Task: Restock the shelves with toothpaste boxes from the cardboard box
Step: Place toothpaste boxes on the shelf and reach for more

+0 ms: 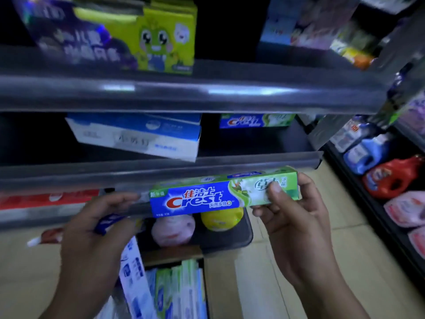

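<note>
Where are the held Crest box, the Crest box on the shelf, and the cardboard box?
held Crest box [202,199], head view, blue logo panel.
shelved Crest box [243,122], head view, front face.
cardboard box [171,255], head view, brown rear flap.

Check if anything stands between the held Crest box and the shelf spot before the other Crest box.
Only the shelf's front rail, behind and above the held Crest box in the right hand. The spot before the shelved Crest box looks bare.
</note>
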`<state>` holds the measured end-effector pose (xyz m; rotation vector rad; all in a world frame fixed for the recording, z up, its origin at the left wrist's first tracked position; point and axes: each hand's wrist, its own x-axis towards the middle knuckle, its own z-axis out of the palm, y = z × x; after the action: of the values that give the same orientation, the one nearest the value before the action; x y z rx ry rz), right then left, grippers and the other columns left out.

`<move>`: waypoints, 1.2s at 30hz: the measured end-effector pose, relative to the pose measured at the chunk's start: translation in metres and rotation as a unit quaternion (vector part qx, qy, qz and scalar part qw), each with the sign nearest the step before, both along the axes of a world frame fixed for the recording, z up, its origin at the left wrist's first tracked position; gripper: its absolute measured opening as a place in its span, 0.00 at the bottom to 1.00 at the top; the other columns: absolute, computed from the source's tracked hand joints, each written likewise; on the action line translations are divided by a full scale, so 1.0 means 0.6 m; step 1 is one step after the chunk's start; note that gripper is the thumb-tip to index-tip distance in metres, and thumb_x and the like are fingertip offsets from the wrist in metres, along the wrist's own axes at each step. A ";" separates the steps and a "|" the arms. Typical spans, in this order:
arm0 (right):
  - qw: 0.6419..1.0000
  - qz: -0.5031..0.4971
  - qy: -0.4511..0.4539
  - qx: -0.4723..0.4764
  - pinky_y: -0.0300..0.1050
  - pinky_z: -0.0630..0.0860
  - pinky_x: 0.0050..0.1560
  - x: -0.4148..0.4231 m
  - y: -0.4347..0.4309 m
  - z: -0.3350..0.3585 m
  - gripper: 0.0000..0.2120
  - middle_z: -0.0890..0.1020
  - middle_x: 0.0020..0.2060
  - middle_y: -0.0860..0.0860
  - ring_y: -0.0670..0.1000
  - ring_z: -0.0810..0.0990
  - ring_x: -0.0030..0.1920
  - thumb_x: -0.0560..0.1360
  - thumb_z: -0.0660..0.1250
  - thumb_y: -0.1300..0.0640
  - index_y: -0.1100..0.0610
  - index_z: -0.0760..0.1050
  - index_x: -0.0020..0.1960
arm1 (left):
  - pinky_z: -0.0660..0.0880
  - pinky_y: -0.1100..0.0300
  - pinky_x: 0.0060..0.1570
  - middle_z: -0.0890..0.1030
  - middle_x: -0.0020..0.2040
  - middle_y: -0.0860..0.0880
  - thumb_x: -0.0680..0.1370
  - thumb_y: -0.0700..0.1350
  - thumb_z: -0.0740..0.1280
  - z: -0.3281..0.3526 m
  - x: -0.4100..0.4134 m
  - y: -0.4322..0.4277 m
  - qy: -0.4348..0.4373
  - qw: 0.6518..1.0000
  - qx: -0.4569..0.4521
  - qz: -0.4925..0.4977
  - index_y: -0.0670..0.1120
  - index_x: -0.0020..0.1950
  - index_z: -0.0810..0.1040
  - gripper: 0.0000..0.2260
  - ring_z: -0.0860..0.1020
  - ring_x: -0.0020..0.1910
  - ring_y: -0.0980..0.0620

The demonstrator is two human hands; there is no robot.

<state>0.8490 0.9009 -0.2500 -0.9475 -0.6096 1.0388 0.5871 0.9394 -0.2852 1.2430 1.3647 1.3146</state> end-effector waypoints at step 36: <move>0.848 -0.121 -0.506 -0.100 0.56 0.80 0.54 0.288 0.207 -0.053 0.17 0.81 0.44 0.45 0.55 0.81 0.51 0.69 0.79 0.45 0.49 0.77 0.52 | 0.81 0.45 0.47 0.84 0.49 0.33 0.64 0.48 0.74 0.075 0.301 0.135 0.037 0.987 -0.073 -0.138 0.44 0.62 0.77 0.27 0.83 0.42 0.38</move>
<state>1.0218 1.0253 -0.2819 -1.7193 -1.2157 0.2963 0.7674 1.0203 -0.2402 1.3372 1.2628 0.9684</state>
